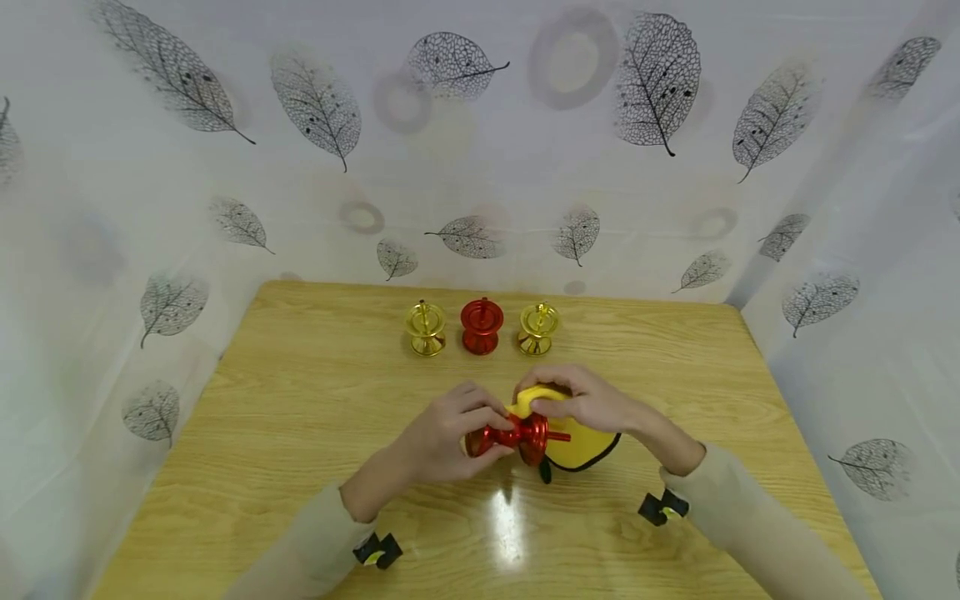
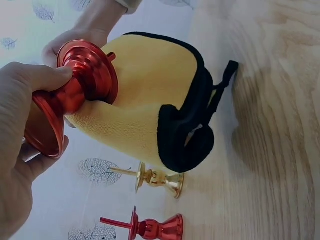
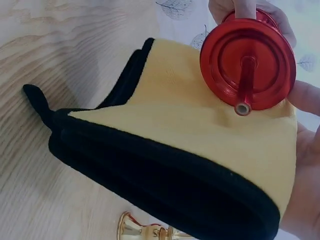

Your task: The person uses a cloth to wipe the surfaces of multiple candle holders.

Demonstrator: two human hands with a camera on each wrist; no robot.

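My left hand (image 1: 448,435) grips a red metallic candle holder (image 1: 533,440) by its narrow middle. It is tipped on its side above the table, its thin spike pointing right in the head view. A yellow cloth with black edging (image 1: 581,442) hangs from my right hand (image 1: 585,402), pinched between thumb and fingers. In the left wrist view the cloth (image 2: 152,75) touches the holder (image 2: 75,92) near its dish. The right wrist view shows the dish and hollow spike of the holder (image 3: 245,65) in front of the cloth (image 3: 165,95). Part of the cloth is hidden behind the holder.
At the back of the wooden table (image 1: 315,400) stand a gold candle holder (image 1: 426,332), a red one (image 1: 481,327) and another gold one (image 1: 537,330), upright in a row. Leaf-patterned sheeting (image 1: 480,167) rises behind the table and along its sides.
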